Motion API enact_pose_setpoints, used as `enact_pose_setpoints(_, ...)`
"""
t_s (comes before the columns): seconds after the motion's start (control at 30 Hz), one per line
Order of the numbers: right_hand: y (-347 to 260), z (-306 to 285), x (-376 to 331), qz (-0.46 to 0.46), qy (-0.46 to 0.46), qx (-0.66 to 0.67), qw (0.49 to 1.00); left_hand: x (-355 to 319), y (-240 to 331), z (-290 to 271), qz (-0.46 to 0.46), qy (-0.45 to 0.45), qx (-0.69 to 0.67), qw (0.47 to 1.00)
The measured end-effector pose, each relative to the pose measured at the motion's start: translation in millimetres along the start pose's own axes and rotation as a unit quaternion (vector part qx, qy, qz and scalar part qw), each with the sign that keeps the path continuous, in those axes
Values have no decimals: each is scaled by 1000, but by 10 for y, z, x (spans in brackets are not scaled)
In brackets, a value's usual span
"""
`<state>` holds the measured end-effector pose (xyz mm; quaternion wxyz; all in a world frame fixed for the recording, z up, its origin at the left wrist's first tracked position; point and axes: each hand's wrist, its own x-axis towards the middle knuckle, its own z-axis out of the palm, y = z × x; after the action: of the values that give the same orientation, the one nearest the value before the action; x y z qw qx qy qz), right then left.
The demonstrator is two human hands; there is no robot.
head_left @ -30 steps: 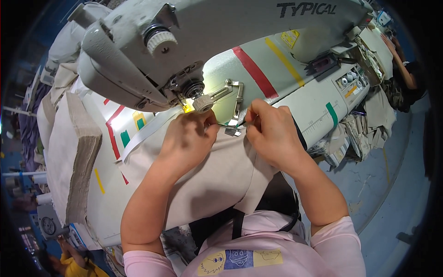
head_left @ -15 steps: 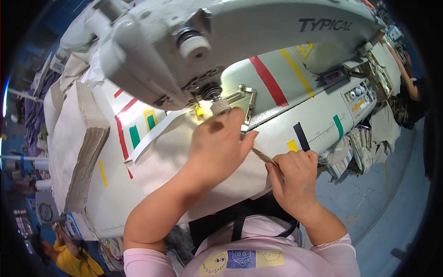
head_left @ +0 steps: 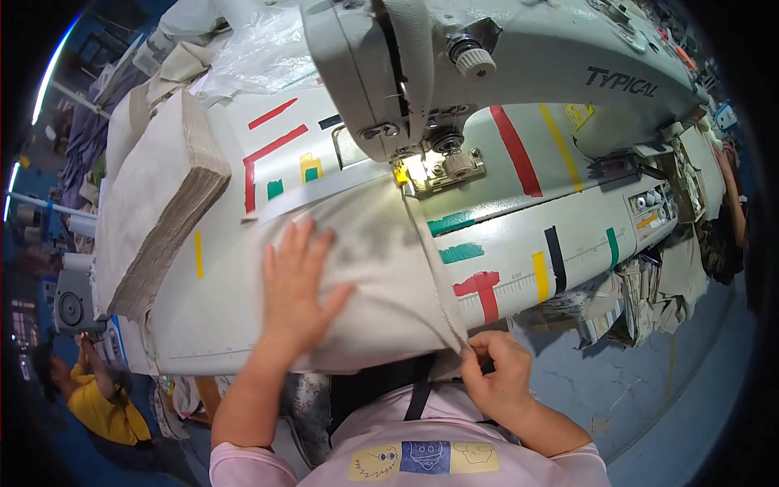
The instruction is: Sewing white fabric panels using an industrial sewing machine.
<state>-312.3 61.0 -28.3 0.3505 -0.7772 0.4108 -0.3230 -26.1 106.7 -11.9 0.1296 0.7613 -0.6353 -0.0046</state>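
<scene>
Pale beige fabric (head_left: pixel 388 272) lies lightly rippled on the white table (head_left: pixel 213 321), its far right corner beneath the sewing machine (head_left: pixel 353 73).

- a blue-grey floor (head_left: pixel 641 406) stretched along the right, bearing a thin yellow line (head_left: pixel 671 369);
- a bright strip light (head_left: pixel 54 63) glowed at upper left;
- a shorter light tube (head_left: pixel 11 191) shone below it

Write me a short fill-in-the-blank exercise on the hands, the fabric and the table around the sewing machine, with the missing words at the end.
1. The person's ____ hand pinches the edge of the beige fabric.
2. The other hand lies palm ____ on that fabric.
3. The stack of beige cloth sits to the ____ of the sewing machine.
4. Between the yellow strip and green strip lies a ____ one.
Missing words: right; down; left; black.
</scene>
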Motion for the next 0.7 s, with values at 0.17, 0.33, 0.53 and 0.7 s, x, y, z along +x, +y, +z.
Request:
enact_pose_setpoints(0.17, 19, 327, -227, 136, -62, 123, 981, 259, -526, -114, 5, 2, -24, 1000)
enact_pose_setpoints(0.33, 122, 430, -313, 93, -116, 121, 981, 315, -115, -94, 29, -9, 68, 997)
enact_pose_setpoints(0.53, 38, 114, -644, 223, -84, 292, 926, 271, 495, 131, 150, 14, -76, 986)
enact_pose_setpoints(0.7, -188, -224, -804, 8, 3, 62, 998, 24, 714, 76, 168, 22, -130, 977)
